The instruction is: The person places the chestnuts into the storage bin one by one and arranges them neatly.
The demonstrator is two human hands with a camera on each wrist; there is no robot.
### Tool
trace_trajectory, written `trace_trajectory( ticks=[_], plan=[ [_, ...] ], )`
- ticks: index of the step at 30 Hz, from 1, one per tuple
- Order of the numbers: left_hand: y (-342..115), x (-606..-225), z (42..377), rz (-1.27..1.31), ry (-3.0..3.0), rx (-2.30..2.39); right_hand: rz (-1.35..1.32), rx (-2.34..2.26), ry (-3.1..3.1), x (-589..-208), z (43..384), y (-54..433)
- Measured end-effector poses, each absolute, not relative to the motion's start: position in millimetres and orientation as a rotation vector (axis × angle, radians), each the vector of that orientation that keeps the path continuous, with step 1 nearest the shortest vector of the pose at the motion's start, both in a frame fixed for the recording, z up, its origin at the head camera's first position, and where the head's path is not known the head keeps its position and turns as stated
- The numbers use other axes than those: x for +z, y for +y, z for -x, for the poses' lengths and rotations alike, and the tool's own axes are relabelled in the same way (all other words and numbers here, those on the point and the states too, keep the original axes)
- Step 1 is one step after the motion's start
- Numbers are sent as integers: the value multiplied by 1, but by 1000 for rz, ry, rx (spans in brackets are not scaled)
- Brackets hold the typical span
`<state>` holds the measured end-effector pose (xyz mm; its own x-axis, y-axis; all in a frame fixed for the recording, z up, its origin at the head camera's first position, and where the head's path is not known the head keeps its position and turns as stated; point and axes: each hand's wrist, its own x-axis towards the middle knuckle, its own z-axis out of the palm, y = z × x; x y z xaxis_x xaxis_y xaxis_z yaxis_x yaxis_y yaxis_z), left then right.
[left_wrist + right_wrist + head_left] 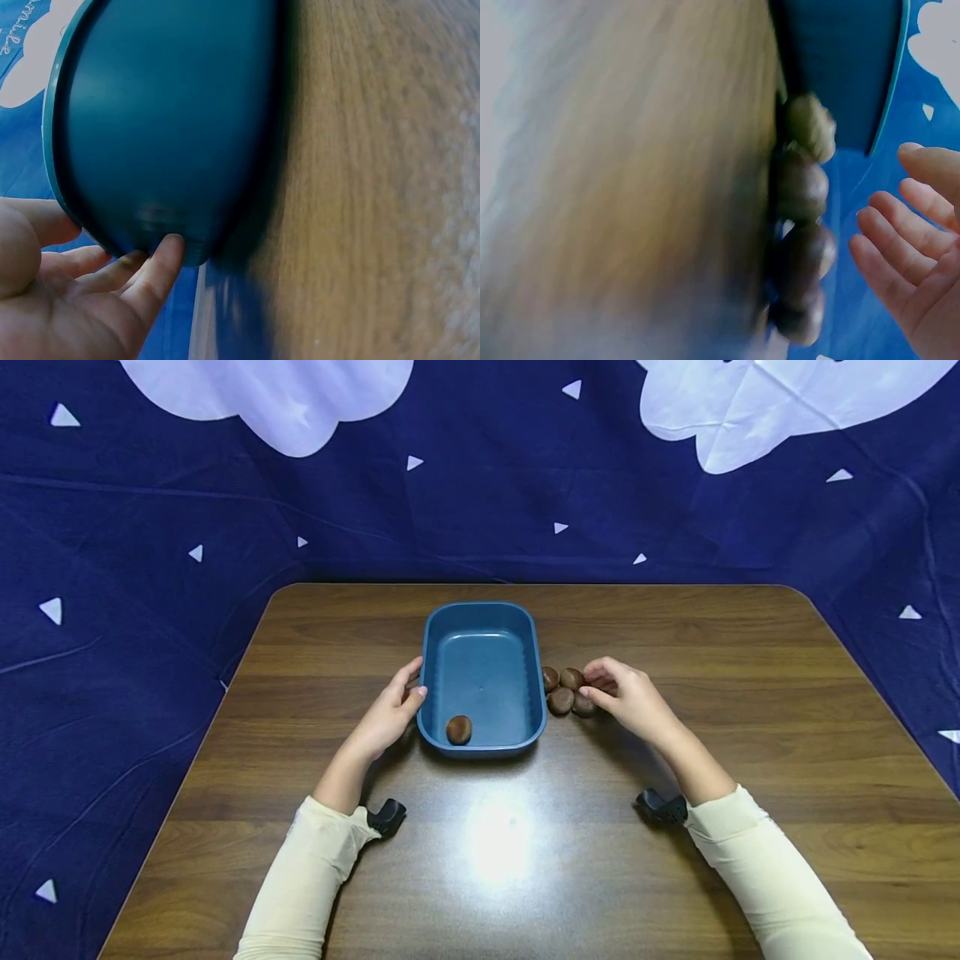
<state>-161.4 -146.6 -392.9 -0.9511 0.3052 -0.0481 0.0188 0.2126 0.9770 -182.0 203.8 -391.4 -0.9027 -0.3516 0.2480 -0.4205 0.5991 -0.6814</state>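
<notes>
A blue rectangular plastic bin (480,677) stands on the table, with one brown chestnut (459,729) inside at its near left corner. My left hand (390,714) rests against the bin's left side, its fingertips (171,244) touching the outer wall and the thumb by the rim. Several more chestnuts (560,700) lie clustered along the bin's right side. Over the right edge of that cluster is my right hand (626,697), thumb and fingers spread apart. In the right wrist view, the chestnuts (802,184) line up beside the hand with a gap between them and the fingers.
The brown wooden table (712,635) has rounded far corners. Behind it hangs a dark blue cloth (480,510) with white clouds and triangles. Black wrist cameras (386,818) sit at both cream sleeves (307,877). Light glares off the table's near middle.
</notes>
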Motion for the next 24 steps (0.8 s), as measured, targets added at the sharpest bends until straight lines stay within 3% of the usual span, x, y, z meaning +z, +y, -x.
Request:
trace_trajectory(
  ticks=[12,24],
  plan=[
    [-144,-372,149,-297,2264,1796,-596,1045,-2795,-407,184,225],
    [-148,-398,164,-305,2263,1815,-573,916,-2869,-414,182,236]
  ],
)
